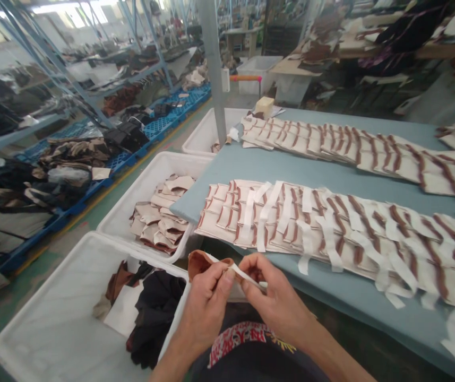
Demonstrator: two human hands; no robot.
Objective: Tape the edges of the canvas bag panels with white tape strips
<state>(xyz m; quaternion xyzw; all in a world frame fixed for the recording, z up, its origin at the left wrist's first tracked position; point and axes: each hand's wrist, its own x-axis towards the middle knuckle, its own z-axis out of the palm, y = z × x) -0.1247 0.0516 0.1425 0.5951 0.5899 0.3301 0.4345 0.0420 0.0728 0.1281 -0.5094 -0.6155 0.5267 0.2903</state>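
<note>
The left hand [207, 300] is pinching the brown-and-cream piece [200, 263] between thumb and fingers, and the right hand [271, 292] is gripping its pale edge a little farther along. The piece is hanging in the air between the hands, in front of the wearer and just off the near side of the table [247, 164]. The fingers are covering much of it, so whether a loose strip is being held with it is hard to tell.

On the table, a near row [221, 212] of overlapping pieces is lying with white strips [270, 212] across most of it; its left end is showing none. A far row [302, 139] is lying behind, with no strips showing. By that look, the handling of this one piece is being left unfinished for now, while many others are already lying in order. More pieces [161, 215] are filling part of the middle bin [118, 212], and dark cloth [157, 305] is lying in the near bin [48, 302].
</note>
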